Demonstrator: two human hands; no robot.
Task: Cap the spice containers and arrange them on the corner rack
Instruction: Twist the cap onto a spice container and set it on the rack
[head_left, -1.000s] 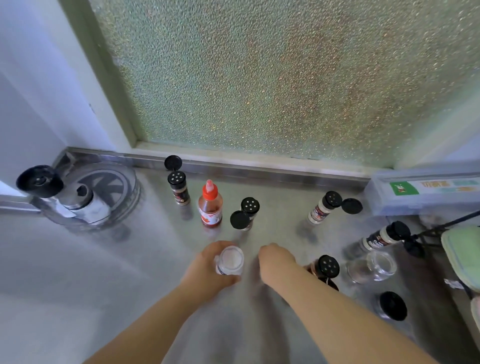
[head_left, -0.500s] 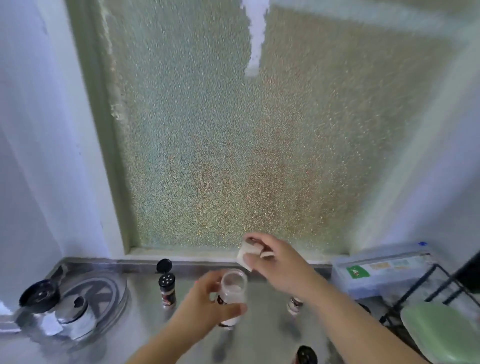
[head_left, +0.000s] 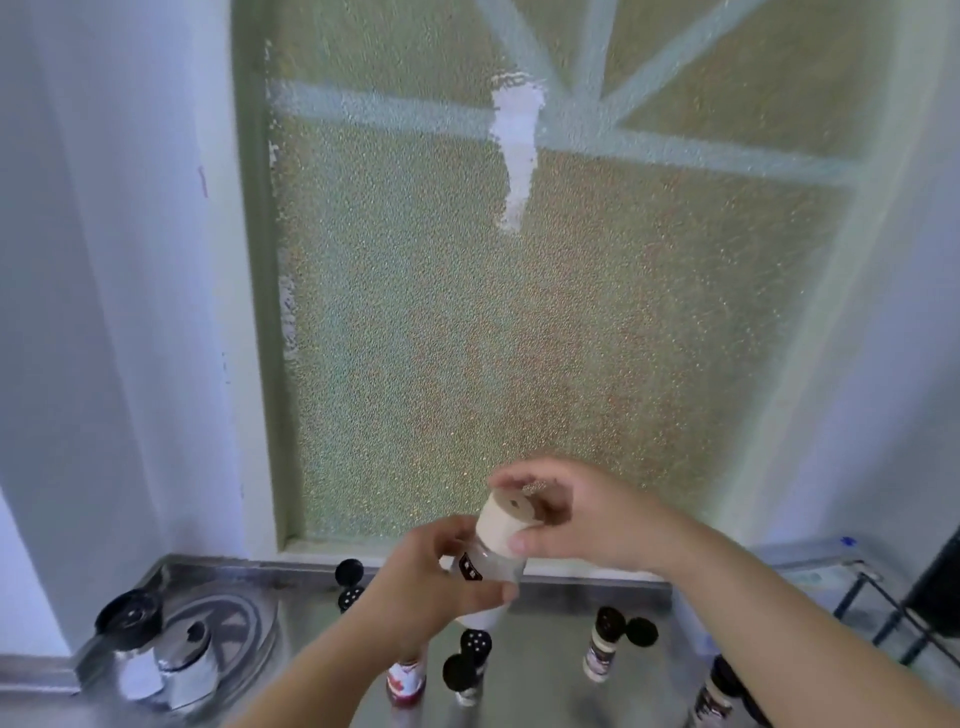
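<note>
Left hand (head_left: 436, 582) gripping white jar (head_left: 493, 561), right hand (head_left: 576, 514) seating its cap (head_left: 511, 512), probably. Shakers at 6 o'clock on worktop (head_left: 540, 675) standing flip-open; rack (head_left: 883, 608) awaiting.

- Soft daylight is coming through the frosted window (head_left: 519, 322), lighting the scene brightly and evenly.
- The steel counter (head_left: 545, 675) is giving off dull glare.
- Straight edges are bowing outward near the sides.
- The lower corners are smearing with blur.
</note>
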